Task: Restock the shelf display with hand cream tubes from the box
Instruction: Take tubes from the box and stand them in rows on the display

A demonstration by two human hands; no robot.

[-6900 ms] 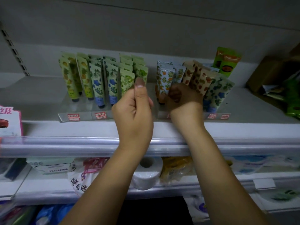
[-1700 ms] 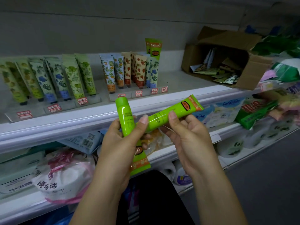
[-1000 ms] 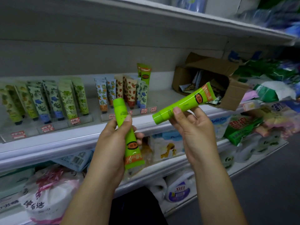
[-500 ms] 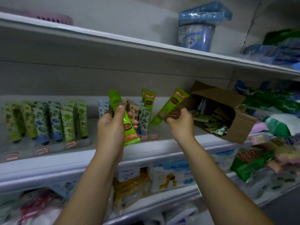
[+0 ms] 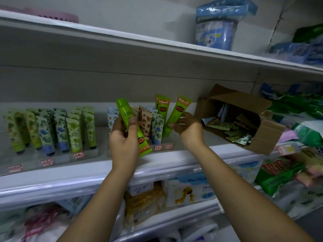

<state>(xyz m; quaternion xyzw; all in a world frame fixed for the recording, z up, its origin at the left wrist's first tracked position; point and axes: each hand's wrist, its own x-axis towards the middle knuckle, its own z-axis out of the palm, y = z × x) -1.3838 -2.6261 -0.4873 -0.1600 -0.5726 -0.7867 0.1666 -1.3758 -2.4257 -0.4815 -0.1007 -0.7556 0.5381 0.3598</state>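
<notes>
My left hand [image 5: 124, 140] grips a bright green hand cream tube [image 5: 130, 123], cap up, in front of the middle shelf display. My right hand [image 5: 187, 127] pinches a second green tube [image 5: 176, 116], cap down, at the right end of the display rack [image 5: 161, 147], beside another green tube [image 5: 162, 106] standing there. Patterned tubes [image 5: 146, 123] fill the rack between my hands. An open cardboard box [image 5: 262, 135] lies on its side to the right, with several tubes [image 5: 227, 128] inside.
A second rack of green and blue patterned tubes [image 5: 52, 130] stands at the left on the shelf [image 5: 97, 170]. Blue packages [image 5: 216, 25] sit on the shelf above. Packaged goods [image 5: 279, 172] crowd the lower shelves and the right side.
Both hands rose from waist height to the shelf. My right hand has brought its green tube upright against the right end of the rack. The view tilted upward.
</notes>
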